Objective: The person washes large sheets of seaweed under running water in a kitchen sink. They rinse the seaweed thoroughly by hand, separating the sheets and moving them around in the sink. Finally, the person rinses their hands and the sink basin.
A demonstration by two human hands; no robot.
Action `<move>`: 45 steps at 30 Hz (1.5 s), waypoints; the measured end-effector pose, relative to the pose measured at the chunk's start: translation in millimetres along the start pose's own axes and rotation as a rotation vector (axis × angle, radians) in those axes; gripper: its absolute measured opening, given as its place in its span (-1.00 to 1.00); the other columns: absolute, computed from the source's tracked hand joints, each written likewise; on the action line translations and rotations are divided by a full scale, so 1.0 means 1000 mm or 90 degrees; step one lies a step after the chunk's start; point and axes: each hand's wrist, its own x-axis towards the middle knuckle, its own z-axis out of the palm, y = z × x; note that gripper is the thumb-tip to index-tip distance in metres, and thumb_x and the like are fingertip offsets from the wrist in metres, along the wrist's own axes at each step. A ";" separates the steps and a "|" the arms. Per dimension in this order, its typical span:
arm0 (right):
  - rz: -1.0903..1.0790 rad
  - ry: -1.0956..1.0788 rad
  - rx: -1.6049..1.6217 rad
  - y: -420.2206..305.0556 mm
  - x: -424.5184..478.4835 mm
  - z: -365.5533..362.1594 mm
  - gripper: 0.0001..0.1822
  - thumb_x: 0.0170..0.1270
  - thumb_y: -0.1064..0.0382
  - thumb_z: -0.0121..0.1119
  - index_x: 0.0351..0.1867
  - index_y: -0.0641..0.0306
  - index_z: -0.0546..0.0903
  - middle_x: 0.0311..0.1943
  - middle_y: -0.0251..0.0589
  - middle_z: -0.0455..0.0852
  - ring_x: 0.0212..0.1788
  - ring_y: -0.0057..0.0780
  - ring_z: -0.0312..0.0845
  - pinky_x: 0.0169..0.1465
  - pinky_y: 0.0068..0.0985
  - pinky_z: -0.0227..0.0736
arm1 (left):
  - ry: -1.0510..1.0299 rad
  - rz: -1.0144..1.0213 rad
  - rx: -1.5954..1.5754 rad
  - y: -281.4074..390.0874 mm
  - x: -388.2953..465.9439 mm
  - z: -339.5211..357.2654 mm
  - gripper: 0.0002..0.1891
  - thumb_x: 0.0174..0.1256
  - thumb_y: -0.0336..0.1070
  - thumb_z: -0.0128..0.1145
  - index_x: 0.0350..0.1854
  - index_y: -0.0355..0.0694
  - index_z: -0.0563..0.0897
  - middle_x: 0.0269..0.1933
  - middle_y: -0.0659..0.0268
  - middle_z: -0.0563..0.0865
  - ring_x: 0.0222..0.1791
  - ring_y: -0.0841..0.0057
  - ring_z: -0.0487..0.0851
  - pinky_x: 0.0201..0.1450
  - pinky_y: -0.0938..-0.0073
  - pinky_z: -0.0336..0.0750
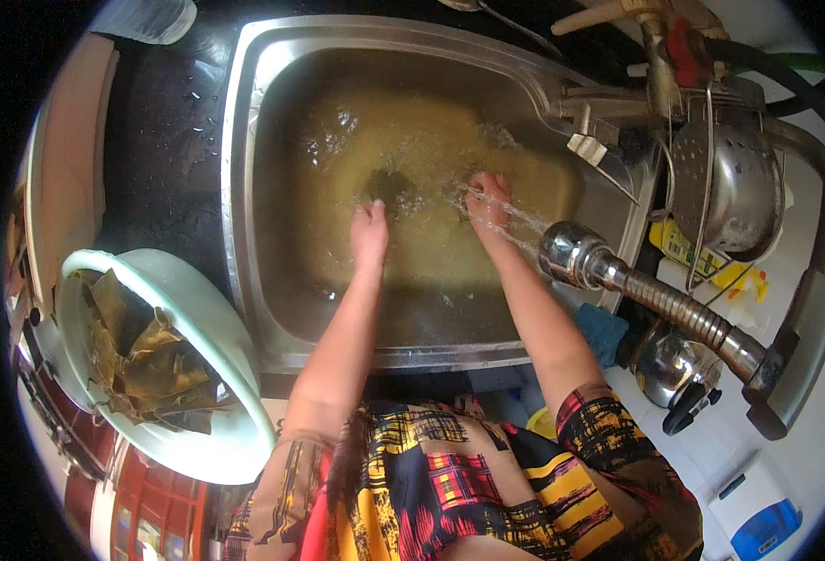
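Note:
Both hands reach into a stainless steel sink (236,210) filled with murky, yellowish-brown water. My left hand (369,228) is partly under the surface near the middle, its fingertips beside a dark, blurred thing (389,184) in the water. To the right, my right hand (488,196) is bent at the water's surface, where streams from the chrome flexible faucet (574,254) land on and around it. Its fingers are partly hidden, and whether either hand grips something under the water cannot be told.
A pale green plastic basin (244,393) holding large brownish-green leaves stands tilted at the left. Right of the sink are a steel strainer (732,189) on a wire rack, a yellow bottle (686,249), a blue cloth (600,335) and a metal kettle (675,368).

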 end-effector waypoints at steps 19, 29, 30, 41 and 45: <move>-0.069 -0.029 -0.066 -0.022 0.011 -0.009 -0.87 -0.09 0.43 0.08 -0.43 0.21 0.46 -0.32 -0.10 0.44 -0.18 -0.07 0.37 -0.16 -0.20 0.32 | -0.136 0.042 -0.044 -0.013 0.000 0.002 -0.79 0.10 -0.39 0.06 -0.21 -0.32 0.57 -0.29 0.14 0.69 -0.24 0.38 0.64 -0.16 0.48 0.45; 0.026 -0.028 -0.027 0.005 -0.006 0.031 -0.90 -0.01 0.43 0.02 -0.42 0.24 0.53 -0.38 -0.02 0.56 -0.29 -0.09 0.48 -0.21 -0.29 0.40 | -0.251 -0.273 -0.297 -0.027 -0.022 -0.019 -0.93 0.20 -0.39 0.05 -0.37 -0.26 0.56 -0.51 0.33 0.62 -0.58 0.63 0.53 -0.52 0.64 0.42; 0.037 -0.058 -0.026 -0.022 -0.015 0.031 -0.90 -0.01 0.44 0.01 -0.43 0.25 0.53 -0.38 -0.03 0.56 -0.30 -0.12 0.49 -0.23 -0.33 0.41 | -0.231 -0.291 -0.290 -0.017 -0.024 -0.034 -0.93 0.21 -0.38 0.06 -0.37 -0.26 0.56 -0.51 0.33 0.62 -0.58 0.63 0.53 -0.52 0.65 0.42; 0.341 -0.274 0.661 -0.099 0.011 -0.012 -0.83 0.19 0.37 -0.01 -0.16 0.22 0.45 -0.32 -0.37 0.54 -0.31 -0.62 0.47 -0.26 -0.62 0.41 | -0.066 -0.137 -0.339 -0.015 -0.019 -0.077 -0.89 0.18 -0.35 0.07 -0.31 -0.24 0.57 -0.40 0.39 0.64 -0.40 0.71 0.48 -0.25 0.70 0.32; -0.030 -0.057 0.529 -0.162 0.038 -0.025 -0.85 0.03 0.46 0.10 -0.32 0.30 0.51 -0.38 -0.35 0.55 -0.37 -0.62 0.47 -0.30 -0.62 0.40 | -0.150 -0.152 -0.332 0.011 -0.029 -0.072 -0.89 0.20 -0.33 0.05 -0.28 -0.21 0.57 -0.34 0.40 0.66 -0.35 0.76 0.50 -0.25 0.67 0.33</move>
